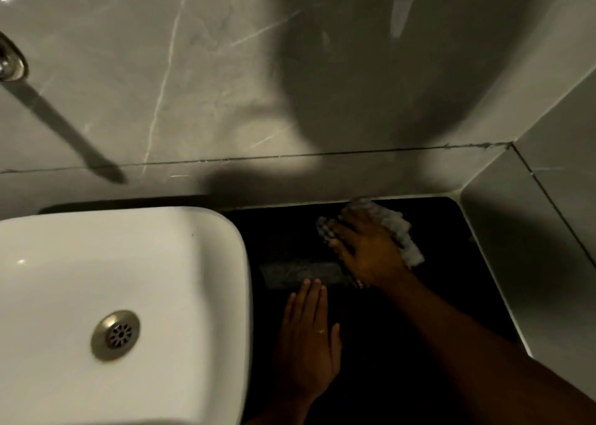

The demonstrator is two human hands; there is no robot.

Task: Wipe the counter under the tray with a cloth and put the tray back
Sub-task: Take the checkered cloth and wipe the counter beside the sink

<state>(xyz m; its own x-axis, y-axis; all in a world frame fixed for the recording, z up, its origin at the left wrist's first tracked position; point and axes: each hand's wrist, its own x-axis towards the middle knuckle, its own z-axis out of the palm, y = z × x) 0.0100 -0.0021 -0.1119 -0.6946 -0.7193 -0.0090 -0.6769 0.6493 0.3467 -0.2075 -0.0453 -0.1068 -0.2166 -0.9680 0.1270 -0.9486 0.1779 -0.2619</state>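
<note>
Cloth (waffled) — under right hand.

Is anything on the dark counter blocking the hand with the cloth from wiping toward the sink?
Only the left hand lies flat on the counter, nearer than the right hand pressing the cloth. Nothing else visible stands before the sink; the tray is out of view.

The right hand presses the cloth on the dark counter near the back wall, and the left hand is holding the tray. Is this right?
Not quite. In the head view the left hand lies flat and empty on the dark counter; no tray is visible. The right hand does press the cloth near the back wall.
</note>
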